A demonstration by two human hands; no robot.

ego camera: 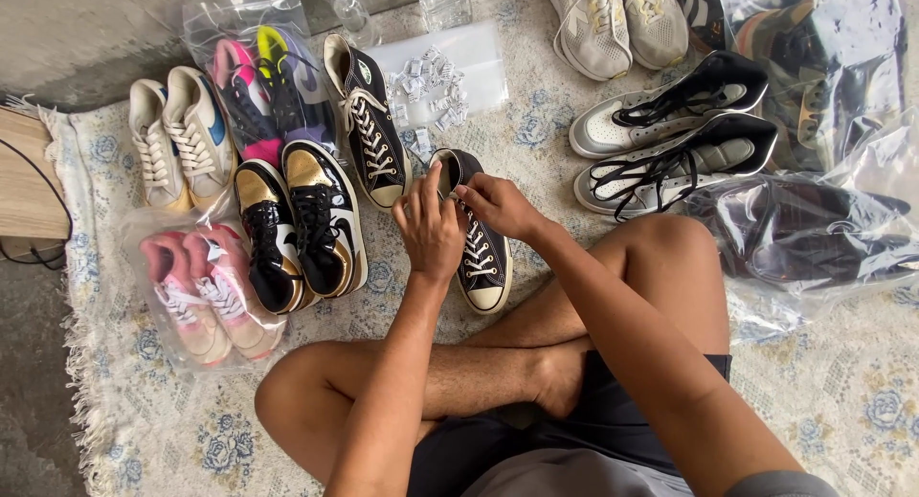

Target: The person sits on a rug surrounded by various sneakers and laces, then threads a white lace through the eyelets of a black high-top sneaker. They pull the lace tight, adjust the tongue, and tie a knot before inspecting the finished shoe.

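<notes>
On a soft rug with blue flowers [842,392] over a grey floor [86,28], the left hand [429,231] and right hand [498,206] both pinch the top of a black shoe with white laces [481,258], while more shoes lie all around them.

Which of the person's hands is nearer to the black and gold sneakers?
Left. The left hand grips the black canvas sneaker right beside the black and gold sneakers; the right hand lies on that sneaker's far side.
</notes>
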